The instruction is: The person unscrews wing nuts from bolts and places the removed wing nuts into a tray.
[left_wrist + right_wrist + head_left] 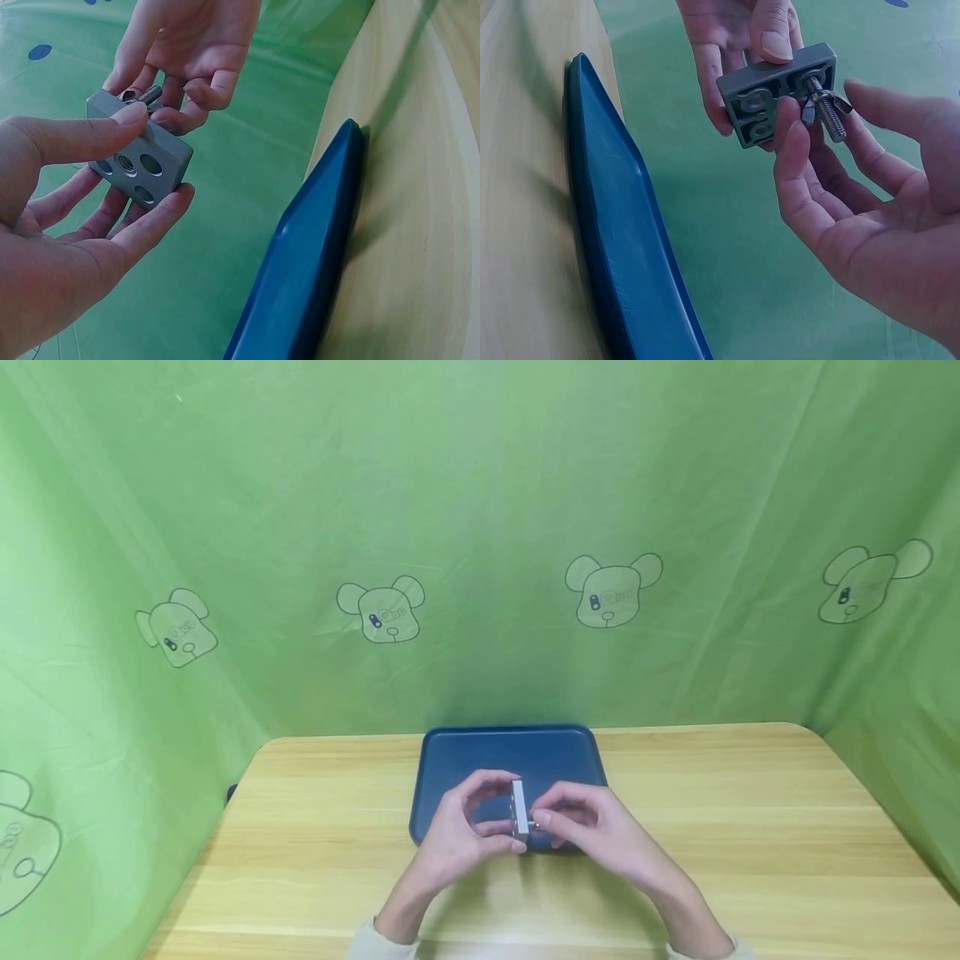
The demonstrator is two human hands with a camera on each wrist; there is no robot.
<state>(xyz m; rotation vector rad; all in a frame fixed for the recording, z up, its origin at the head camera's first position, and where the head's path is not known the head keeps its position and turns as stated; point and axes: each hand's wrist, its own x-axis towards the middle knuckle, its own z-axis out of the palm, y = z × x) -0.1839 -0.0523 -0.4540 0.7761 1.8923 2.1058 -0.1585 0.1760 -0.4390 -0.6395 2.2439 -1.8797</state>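
A small grey metal block (520,808) with several round holes is held upright over the front of the blue tray. My left hand (457,831) grips it by its edges, thumb on one side and fingers on the other. From the block's right face sticks a threaded bolt (832,126), carrying a wing nut (821,97) close to that face. The thumb and fingers of my right hand (600,827) are curled around the wing nut at its wings. In the left wrist view, the holes in the opposite face show, while the wing nut is mostly hidden behind the block (169,142).
Beneath the hands, the blue tray (487,747) lies on a light wooden table (315,852), near its back edge. A green curtain (480,485) with printed bear heads encloses the back and sides.
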